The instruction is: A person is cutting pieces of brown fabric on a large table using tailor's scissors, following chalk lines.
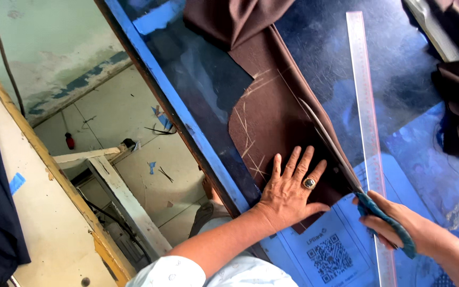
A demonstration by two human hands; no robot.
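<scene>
My left hand, fingers spread, pins brown fabric near the table edge; my right hand grips scissors, cut just begun along chalk lines.

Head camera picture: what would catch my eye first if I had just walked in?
Probably the brown cloth spread across the dark table, with pale chalk lines on it. The left hand, wearing a ring, presses flat on its near end, while the right hand works scissors with teal handles along the cloth's right edge. A long clear ruler lies just right of the blades.
</scene>
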